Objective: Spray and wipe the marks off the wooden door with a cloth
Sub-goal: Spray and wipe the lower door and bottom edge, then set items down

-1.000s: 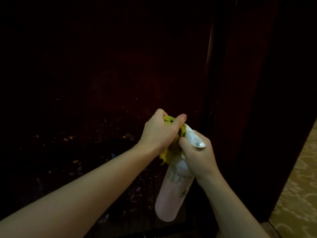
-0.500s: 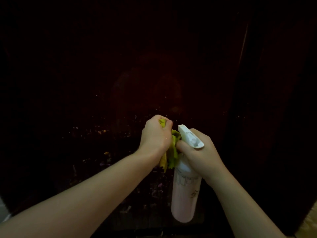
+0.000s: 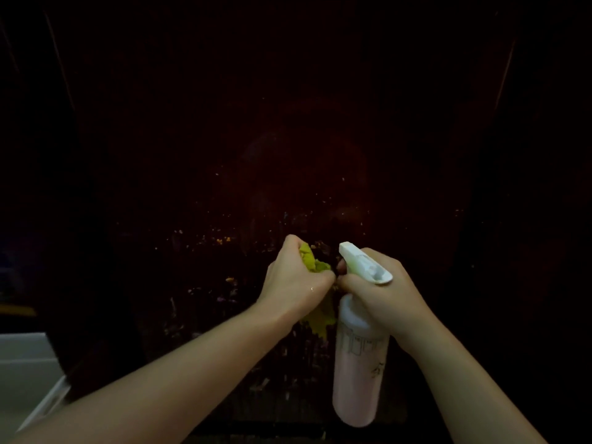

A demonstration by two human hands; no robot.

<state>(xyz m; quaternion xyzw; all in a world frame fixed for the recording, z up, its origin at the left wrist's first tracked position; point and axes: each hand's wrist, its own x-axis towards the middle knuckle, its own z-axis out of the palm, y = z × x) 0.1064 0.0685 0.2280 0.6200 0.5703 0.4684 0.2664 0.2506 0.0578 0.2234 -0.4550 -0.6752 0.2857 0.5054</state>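
The left hand (image 3: 296,278) is clenched around a bunched yellow-green cloth (image 3: 315,267), its knuckles touching the right hand (image 3: 381,290), which grips the neck of a pink spray bottle (image 3: 358,373) hanging below it, white nozzle (image 3: 363,262) pointing forward. Just beyond both hands stands the dark wooden door (image 3: 288,139), speckled with small marks (image 3: 221,241). Far left of the left forearm, a pale ledge (image 3: 25,363) shows.
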